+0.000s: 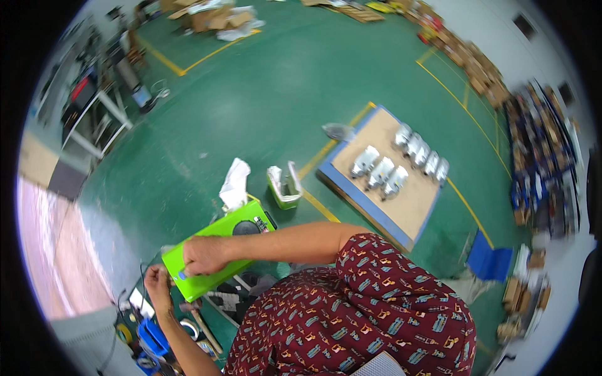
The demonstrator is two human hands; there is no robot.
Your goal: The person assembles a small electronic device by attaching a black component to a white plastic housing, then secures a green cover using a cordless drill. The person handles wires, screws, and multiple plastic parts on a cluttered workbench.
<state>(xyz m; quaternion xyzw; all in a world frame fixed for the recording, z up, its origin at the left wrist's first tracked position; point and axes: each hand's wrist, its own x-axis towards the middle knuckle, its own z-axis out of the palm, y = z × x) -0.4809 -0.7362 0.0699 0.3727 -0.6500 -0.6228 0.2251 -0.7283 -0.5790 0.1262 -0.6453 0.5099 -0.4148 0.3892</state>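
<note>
A bright green flat-topped metal case (pixel 216 227) lies slantwise before me, with a round dark disc (pixel 246 228) and small metal parts near its far right end. My right hand (pixel 204 255) is closed in a fist over the case's left part. A small blue bit (pixel 182 274) shows under that fist; what it belongs to is hidden. At the case's left end my left hand (pixel 158 287) is closed, its fingertips pinched together beside the edge. A thin dark cable (pixel 143 272) runs close to those fingers; I cannot make out what they hold.
Below the case lie a hammer (pixel 204 326), tape rolls (pixel 123 333) and a blue container (pixel 152 337). Beyond it stand a lined green bin (pixel 285 199) and white cloth (pixel 235 185). To the right, a low platform (pixel 357 135) bears several silvery wrapped parts (pixel 394 182).
</note>
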